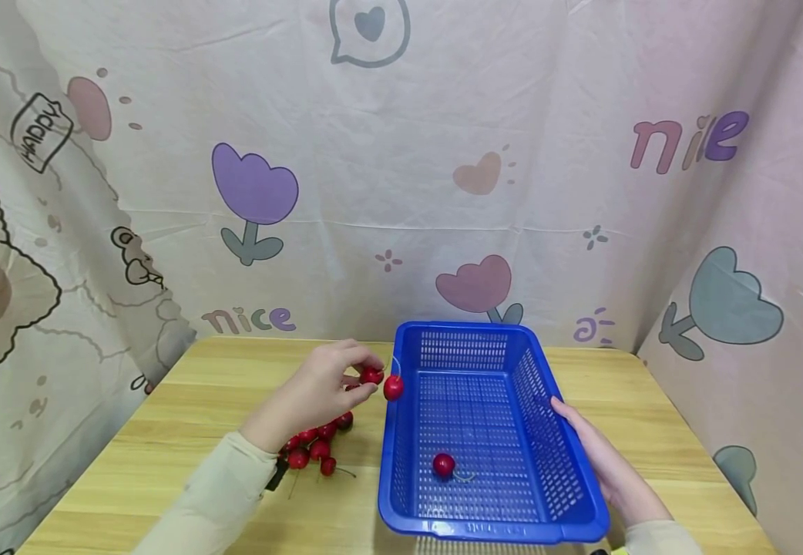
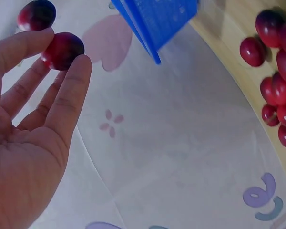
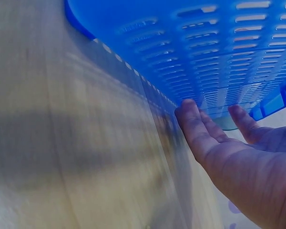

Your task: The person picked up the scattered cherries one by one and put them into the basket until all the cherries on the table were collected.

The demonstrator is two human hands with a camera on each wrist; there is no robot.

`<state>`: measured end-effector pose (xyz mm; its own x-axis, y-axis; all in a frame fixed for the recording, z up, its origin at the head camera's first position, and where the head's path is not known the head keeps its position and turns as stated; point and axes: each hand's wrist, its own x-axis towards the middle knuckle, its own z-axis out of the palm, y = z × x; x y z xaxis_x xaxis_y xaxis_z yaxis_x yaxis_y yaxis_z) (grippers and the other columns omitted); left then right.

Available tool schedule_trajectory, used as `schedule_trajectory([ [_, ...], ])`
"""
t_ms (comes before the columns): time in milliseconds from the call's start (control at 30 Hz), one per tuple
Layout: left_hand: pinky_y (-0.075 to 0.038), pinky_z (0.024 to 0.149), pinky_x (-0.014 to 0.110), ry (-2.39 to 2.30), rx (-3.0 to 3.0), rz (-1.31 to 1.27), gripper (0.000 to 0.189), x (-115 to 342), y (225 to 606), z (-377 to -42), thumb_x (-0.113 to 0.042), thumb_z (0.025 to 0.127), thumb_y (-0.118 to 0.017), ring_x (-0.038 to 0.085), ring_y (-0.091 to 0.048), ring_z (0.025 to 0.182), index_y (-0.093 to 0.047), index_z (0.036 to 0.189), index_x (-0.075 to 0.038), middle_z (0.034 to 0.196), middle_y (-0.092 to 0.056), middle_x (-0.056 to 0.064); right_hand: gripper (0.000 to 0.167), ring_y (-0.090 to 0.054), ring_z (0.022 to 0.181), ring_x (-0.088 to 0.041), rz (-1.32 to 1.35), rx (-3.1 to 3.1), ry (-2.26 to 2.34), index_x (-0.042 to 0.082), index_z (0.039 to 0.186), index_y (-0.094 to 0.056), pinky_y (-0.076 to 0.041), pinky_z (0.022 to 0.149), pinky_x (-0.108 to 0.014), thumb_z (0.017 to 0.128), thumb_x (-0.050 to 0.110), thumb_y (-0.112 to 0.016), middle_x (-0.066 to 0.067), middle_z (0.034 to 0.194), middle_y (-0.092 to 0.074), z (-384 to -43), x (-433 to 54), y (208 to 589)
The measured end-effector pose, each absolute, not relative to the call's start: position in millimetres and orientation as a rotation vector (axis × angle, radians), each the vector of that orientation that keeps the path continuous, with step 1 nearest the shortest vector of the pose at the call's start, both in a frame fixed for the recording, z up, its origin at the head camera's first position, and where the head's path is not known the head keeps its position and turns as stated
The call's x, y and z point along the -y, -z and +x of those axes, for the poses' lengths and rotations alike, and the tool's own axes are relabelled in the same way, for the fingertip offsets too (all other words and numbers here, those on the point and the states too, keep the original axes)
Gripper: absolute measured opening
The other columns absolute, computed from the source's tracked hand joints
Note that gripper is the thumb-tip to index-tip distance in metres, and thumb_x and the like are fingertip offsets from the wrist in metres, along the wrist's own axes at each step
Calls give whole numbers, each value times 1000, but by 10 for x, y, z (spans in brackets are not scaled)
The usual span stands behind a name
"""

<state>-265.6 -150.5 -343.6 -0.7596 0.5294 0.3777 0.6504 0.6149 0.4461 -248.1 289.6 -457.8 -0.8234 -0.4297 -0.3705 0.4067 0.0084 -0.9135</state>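
Note:
My left hand (image 1: 328, 385) pinches a dark red cherry (image 2: 63, 51) between thumb and fingertips, just outside the left rim of a blue plastic basket (image 1: 391, 462). A second cherry (image 1: 393, 388) hangs beside it, near the rim; a thin stem shows above. Inside the basket, toward the front, lies one cherry (image 1: 444, 465) with its stem. Against the basket's right outer wall, my right hand (image 1: 606, 462) rests with fairly straight fingers (image 3: 195, 129). On the wooden table below my left forearm is a pile of cherries (image 1: 318, 447), partly hidden by the sleeve.
The wooden table (image 1: 235, 370) extends on both sides of the basket. A printed cloth (image 1: 346, 154) with flowers and lettering hangs behind it and along the sides.

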Motion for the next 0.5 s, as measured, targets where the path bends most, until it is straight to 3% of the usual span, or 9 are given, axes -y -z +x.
schedule_trajectory([
  [367,-66,84,27,894,2681,-1098,21,1224,3495,-2527,-5,94,-82,18,-75,103,-76,113,-12,113,-75,3,93,-68,120,-28,-55,-1702,1876,7,169,16,-61,101,-53,110,69,-21,-19,147,-55,-2486,-2907,4579],
  [500,-64,80,22,857,2687,-1166,20,1126,3536,-2474,-8,94,-82,14,-73,96,-76,113,-12,111,-74,2,93,-68,120,-28,-61,-1713,1872,6,169,16,-61,101,-53,110,68,-20,-21,148,-54,-2484,-2902,4580],
])
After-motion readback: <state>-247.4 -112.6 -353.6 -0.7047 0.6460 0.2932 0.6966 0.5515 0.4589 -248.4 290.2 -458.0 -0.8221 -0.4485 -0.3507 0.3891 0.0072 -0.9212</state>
